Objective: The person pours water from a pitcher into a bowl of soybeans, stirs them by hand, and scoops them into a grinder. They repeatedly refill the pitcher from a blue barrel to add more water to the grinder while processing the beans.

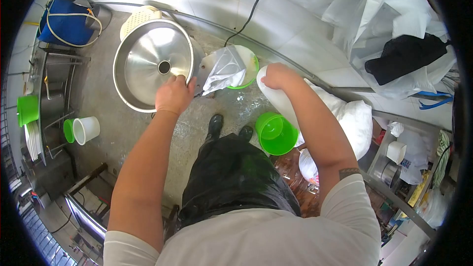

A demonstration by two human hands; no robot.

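A large round stainless-steel basin [140, 66] with a sloping inside and a dark central hole stands at the left. My left hand [176, 93] is closed over its near right rim, fingers curled to the inner side. My right hand [280, 76] grips the upper edge of a smooth white plastic piece [275, 99]; my forearm hides part of it, so its full shape cannot be told. Below it, a green bucket [276, 133] stands on the wet floor. Between my hands, a clear plastic bag [224, 71] hangs over a green-rimmed tub [251, 69].
White sacks [352, 123] lie at the right, beside a cluttered shelf [394, 157]. Plastic bags and a black cloth [401, 56] hang on the right wall. At the left are a white bucket [86, 130], a metal rack [54, 88] and a blue barrel [66, 22]. A black cable [253, 7] runs down the wall.
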